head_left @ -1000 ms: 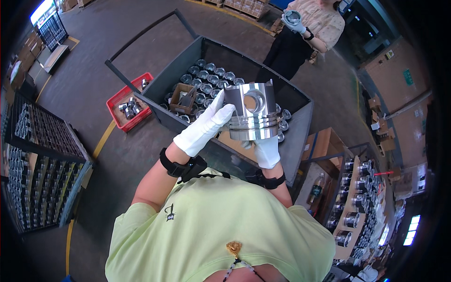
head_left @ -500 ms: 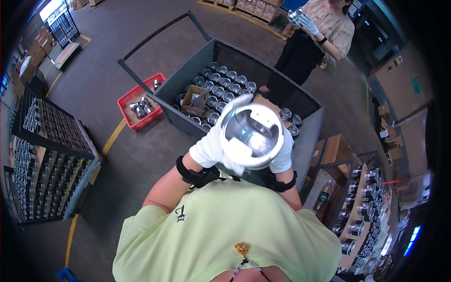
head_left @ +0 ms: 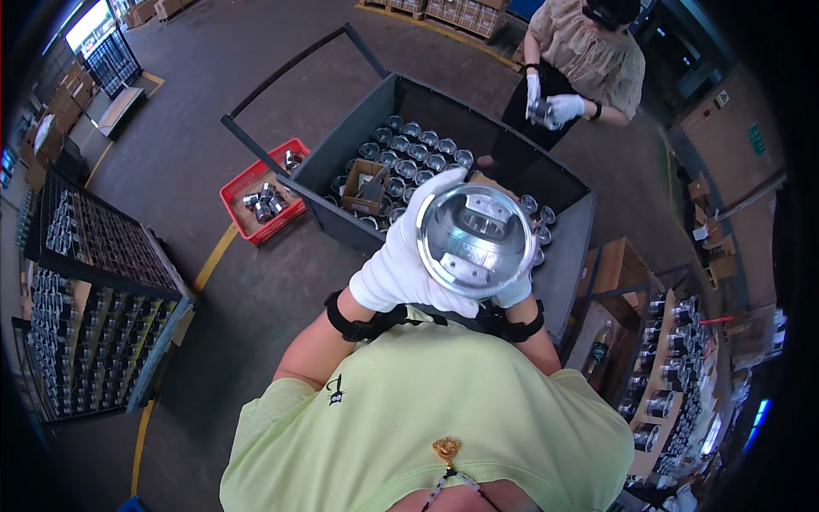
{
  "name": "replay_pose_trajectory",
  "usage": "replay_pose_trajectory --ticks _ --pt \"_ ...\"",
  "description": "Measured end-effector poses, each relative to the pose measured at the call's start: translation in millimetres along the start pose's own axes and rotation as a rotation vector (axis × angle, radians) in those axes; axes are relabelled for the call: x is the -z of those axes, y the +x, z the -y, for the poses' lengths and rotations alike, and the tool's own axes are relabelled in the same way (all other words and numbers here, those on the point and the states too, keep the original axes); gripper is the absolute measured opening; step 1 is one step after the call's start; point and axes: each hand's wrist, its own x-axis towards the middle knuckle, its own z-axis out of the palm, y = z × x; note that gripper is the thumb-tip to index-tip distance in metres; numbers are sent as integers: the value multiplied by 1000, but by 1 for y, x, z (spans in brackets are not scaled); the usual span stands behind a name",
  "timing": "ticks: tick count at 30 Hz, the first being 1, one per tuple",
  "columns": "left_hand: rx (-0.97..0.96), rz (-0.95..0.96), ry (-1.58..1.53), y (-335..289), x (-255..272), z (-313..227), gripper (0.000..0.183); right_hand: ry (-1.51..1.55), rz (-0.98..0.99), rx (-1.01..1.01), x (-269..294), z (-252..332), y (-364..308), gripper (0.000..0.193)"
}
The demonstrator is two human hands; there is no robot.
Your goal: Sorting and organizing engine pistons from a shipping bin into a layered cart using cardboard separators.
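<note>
A shiny metal engine piston (head_left: 478, 247) is held up close in front of my chest, its hollow side facing up at me. My left hand (head_left: 399, 266), in a white glove, wraps round the left side of its rim. My right hand (head_left: 514, 293), gloved too, grips the right side from behind; most of its fingers are hidden by the piston. Beneath and beyond it is a dark metal cart (head_left: 461, 102) holding rows of similar pistons (head_left: 418, 152). Among them sits a small open cardboard box (head_left: 363, 194) with a grey piece in it.
A co-worker (head_left: 589, 51) in white gloves stands beyond the cart, handling a piston. A red basket (head_left: 271, 232) with several pistons lies left of the cart. Racks of pistons (head_left: 94, 341) stand at the left. On the right are a cardboard box (head_left: 616, 264), a bottle (head_left: 600, 348) and more pistons.
The piston has shifted slightly right in my hands and turned, so its inner bosses sit at a different angle. The co-worker has lowered their piston and now bends over it.
</note>
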Motion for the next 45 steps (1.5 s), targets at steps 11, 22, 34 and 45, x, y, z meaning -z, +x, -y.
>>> replay_pose_trajectory --ticks 11,22,34,45 --pt "683 -557 -672 -14 73 -33 51 -817 -12 -145 -96 -44 7 31" --pt "626 -826 -639 -31 136 -42 70 -1097 175 -149 -154 -68 48 66" --pt "481 -1178 -252 -11 188 17 72 -1541 491 391 -152 -113 143 93" --pt "733 -1646 -349 -17 227 97 56 -1195 713 -194 -51 -165 237 54"
